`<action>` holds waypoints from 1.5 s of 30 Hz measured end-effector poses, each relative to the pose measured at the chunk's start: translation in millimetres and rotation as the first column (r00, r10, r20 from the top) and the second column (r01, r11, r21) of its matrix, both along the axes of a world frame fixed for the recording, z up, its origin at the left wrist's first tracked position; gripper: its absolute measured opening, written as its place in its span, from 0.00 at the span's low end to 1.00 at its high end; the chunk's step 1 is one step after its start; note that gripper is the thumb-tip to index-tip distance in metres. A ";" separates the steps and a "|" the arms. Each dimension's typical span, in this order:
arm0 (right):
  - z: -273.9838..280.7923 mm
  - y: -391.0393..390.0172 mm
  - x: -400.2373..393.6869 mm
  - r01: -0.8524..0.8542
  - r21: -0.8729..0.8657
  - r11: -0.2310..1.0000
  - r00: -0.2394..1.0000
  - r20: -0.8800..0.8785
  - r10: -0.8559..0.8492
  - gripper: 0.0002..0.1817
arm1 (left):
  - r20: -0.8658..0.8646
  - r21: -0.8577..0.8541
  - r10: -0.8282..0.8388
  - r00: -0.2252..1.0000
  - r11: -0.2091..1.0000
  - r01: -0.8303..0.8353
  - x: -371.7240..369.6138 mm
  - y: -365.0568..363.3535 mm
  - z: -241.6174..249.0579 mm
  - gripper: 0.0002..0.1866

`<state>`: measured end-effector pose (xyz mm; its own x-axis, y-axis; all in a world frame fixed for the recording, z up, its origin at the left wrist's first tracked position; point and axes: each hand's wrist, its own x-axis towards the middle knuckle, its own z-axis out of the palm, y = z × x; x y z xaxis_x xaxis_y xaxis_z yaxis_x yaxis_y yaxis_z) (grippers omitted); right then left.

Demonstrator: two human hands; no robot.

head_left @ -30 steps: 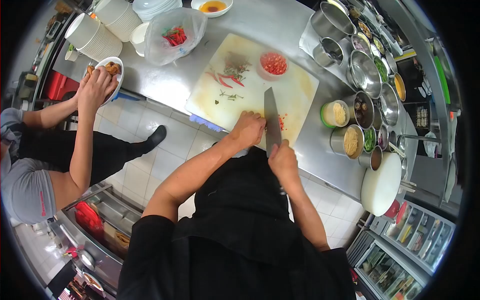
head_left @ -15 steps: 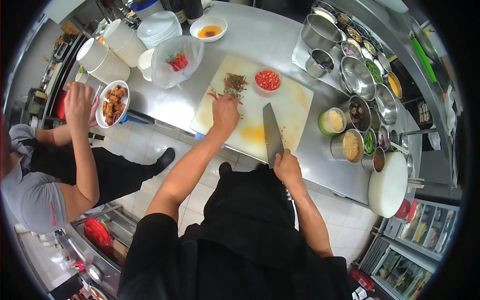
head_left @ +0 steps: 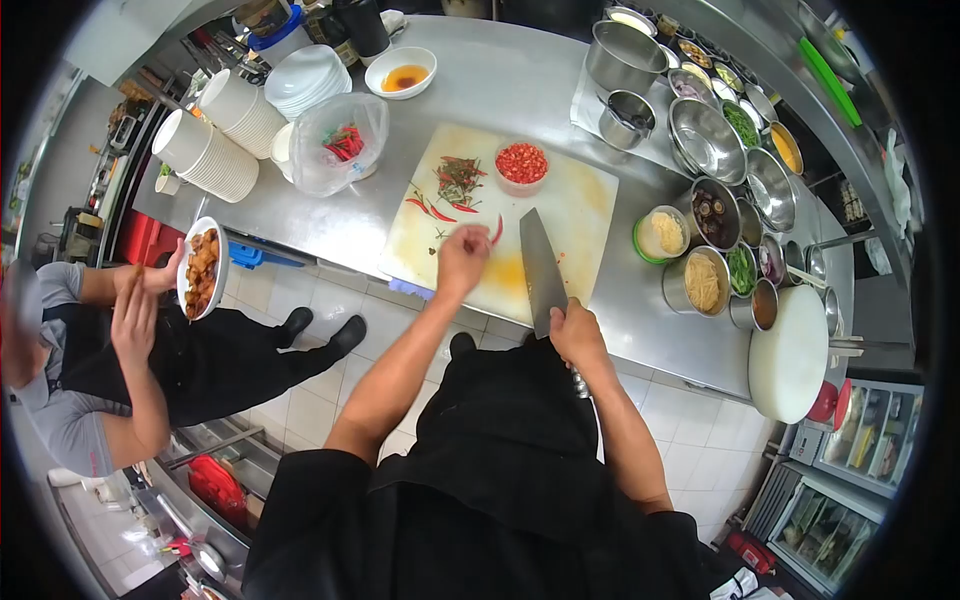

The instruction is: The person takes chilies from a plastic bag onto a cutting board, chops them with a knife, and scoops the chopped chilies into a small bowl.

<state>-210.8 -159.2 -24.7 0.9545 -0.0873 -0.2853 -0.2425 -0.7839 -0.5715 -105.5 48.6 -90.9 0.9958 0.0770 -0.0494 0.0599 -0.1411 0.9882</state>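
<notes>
We have a small bowl of chopped chili (head_left: 521, 163) filled on the cutting board (head_left: 585, 215). Our left hand (head_left: 462, 258) pinches a whole red chili (head_left: 496, 230) mid-board; our right hand (head_left: 576, 335) grips the cleaver (head_left: 541, 268) near the table's front edge. Several chilies (head_left: 437, 207) remain uncut.

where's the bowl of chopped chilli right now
In the head view the chilli bowl sits at the cutting board's far edge, right of the pile of stems, beyond the knife tip.

Left hand (head_left: 463, 258) back from the chilli pile — one red chilli (head_left: 497, 230) held.
</notes>
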 end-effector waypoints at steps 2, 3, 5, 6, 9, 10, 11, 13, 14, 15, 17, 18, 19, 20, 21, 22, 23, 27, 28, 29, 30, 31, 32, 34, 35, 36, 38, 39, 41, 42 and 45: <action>39.5 3.5 5.2 0.080 0.096 0.992 0.963 -0.266 -0.052 0.17 | 0.119 0.174 -0.014 0.993 0.985 -0.007 -31.4 -13.5 8.5 0.10; 37.6 2.7 4.4 0.079 0.094 0.992 0.961 -0.271 -0.050 0.17 | 0.238 0.268 -0.049 0.970 0.963 -0.017 -38.6 -15.0 10.8 0.10; 32.6 2.1 4.0 0.083 0.132 0.988 0.970 -0.237 -0.050 0.17 | 0.336 0.396 -0.163 0.928 0.918 0.018 -38.5 -9.9 17.0 0.10; 32.1 2.5 4.5 0.077 0.132 0.988 0.970 -0.238 -0.044 0.17 | 0.416 0.521 -0.293 0.861 0.853 0.038 -35.0 -6.8 20.4 0.11; 30.2 0.2 5.3 0.073 0.126 0.989 0.969 -0.242 -0.041 0.17 | 0.424 0.637 -0.229 0.876 0.764 -0.108 -3.5 7.1 25.6 0.12; 26.6 -0.5 5.0 0.070 0.131 0.989 0.970 -0.242 -0.036 0.17 | 0.471 0.688 -0.224 0.853 0.699 -0.197 13.7 13.2 23.8 0.11; 24.8 -0.4 4.3 0.066 0.136 0.988 0.970 -0.242 -0.031 0.17 | 0.517 0.727 -0.223 0.826 0.625 -0.286 30.5 20.2 21.6 0.11; 27.2 1.3 3.4 0.071 0.132 0.989 0.971 -0.238 -0.038 0.17 | 0.430 0.821 -0.274 0.860 0.515 -0.246 53.9 30.9 25.4 0.11; 28.9 1.9 3.8 0.079 0.128 0.989 0.972 -0.230 -0.047 0.17 | 0.337 0.897 -0.316 0.887 0.395 -0.200 61.3 35.0 27.5 0.10; 30.3 1.9 4.3 0.083 0.131 0.988 0.972 -0.228 -0.052 0.17 | 0.338 0.897 -0.322 0.884 0.393 -0.200 66.5 39.7 27.5 0.10; 30.8 0.6 3.3 0.072 0.121 0.990 0.972 -0.230 -0.043 0.17 | 0.351 0.897 -0.398 0.848 0.402 -0.183 73.2 42.4 24.4 0.08; 29.7 -0.1 2.5 0.088 0.126 0.988 0.970 -0.235 -0.056 0.17 | 0.344 0.900 -0.413 0.843 0.400 -0.172 68.0 37.8 30.3 0.08; 28.2 -1.1 2.7 0.083 0.137 0.987 0.971 -0.236 -0.049 0.17 | 0.359 0.863 -0.372 0.856 0.481 -0.152 57.0 32.2 40.5 0.07; 26.7 -2.0 2.5 0.081 0.146 0.986 0.971 -0.236 -0.045 0.17 | 0.366 0.818 -0.332 0.869 0.560 -0.131 44.9 25.8 47.2 0.07; 25.9 -2.6 2.5 0.098 0.149 0.984 0.968 -0.243 -0.060 0.17 | 0.360 0.821 -0.348 0.866 0.559 -0.117 32.0 18.6 45.4 0.07; 25.8 -2.8 3.1 0.092 0.148 0.985 0.968 -0.244 -0.054 0.17 | 0.214 0.847 -0.379 0.900 0.531 0.023 17.5 10.8 42.4 0.06; 26.2 -3.3 2.8 0.079 0.147 0.986 0.969 -0.243 -0.042 0.17 | 0.065 0.851 -0.401 0.914 0.500 0.159 7.1 4.6 40.9 0.06; 26.6 -4.9 4.2 0.059 0.152 0.987 0.967 -0.254 -0.019 0.18 | 0.193 0.730 -0.381 0.904 0.672 0.127 -5.3 -2.8 19.1 0.07; 13.2 -10.0 2.4 0.008 0.111 0.994 0.990 -0.142 0.008 0.17 | 0.180 0.735 -0.397 0.900 0.662 0.145 -5.0 -3.3 19.7 0.07; 4.3 -10.3 4.0 -0.059 0.078 0.995 0.998 -0.022 0.061 0.17 | 0.230 0.717 -0.377 0.897 0.689 0.107 -5.9 -5.9 4.9 0.06; 5.7 -7.1 5.6 -0.046 0.124 0.991 0.999 -0.006 0.048 0.16 | 0.291 0.703 -0.413 0.863 0.704 0.100 -14.5 -5.3 20.6 0.06; 4.7 -7.6 5.0 -0.035 0.174 0.984 0.999 -0.002 0.036 0.16 | 0.379 0.662 -0.346 0.858 0.749 0.010 -14.3 -5.3 4.0 0.07; -29.2 -22.6 2.3 -0.069 0.174 0.982 0.997 0.051 0.061 0.13 | 0.394 0.683 -0.327 0.859 0.730 -0.035 -15.8 -4.3 -0.5 0.06; -35.7 -16.9 6.3 -0.110 0.166 0.980 0.991 0.094 0.095 0.11 | 0.278 0.706 -0.287 0.917 0.708 0.008 -28.2 -2.3 15.0 0.06; -6.3 -11.9 5.1 -0.028 0.217 0.976 0.999 -0.021 0.033 0.11 | 0.254 0.702 -0.296 0.921 0.711 0.035 -31.9 -3.3 18.2 0.07; 14.6 -8.6 5.5 0.070 0.254 0.965 0.990 -0.137 -0.035 0.11 | 0.257 0.695 -0.290 0.922 0.718 0.032 -34.2 -3.4 15.1 0.07; 14.8 -11.7 7.9 0.037 0.230 0.973 0.996 -0.091 -0.016 0.12 | 0.147 0.721 -0.403 0.903 0.669 0.181 -38.4 0.0 10.0 0.07; 13.0 -13.8 8.8 0.005 0.215 0.977 0.999 -0.045 0.005 0.12 | 0.154 0.719 -0.406 0.901 0.671 0.179 -41.2 0.4 15.4 0.07; -4.6 -20.5 13.2 -0.079 0.108 0.991 0.997 0.030 0.076 0.12 | 0.169 0.657 -0.363 0.916 0.735 0.170 -48.5 1.9 28.7 0.07; -9.9 -24.7 13.5 -0.159 0.000 0.987 0.983 0.090 0.158 0.12 | 0.169 0.650 -0.369 0.914 0.739 0.178 -48.1 2.5 26.8 0.07; 24.5 -2.9 16.6 -0.208 -0.156 0.966 0.966 0.126 0.228 0.13 | 0.176 0.648 -0.415 0.892 0.732 0.213 -44.2 1.8 16.5 0.07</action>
<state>-194.2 -162.1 -0.2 0.9844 0.0977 -0.1461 0.0181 -0.8833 -0.4684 -149.7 50.4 -74.4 0.9247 -0.3306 0.1889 -0.3699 -0.6622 0.6516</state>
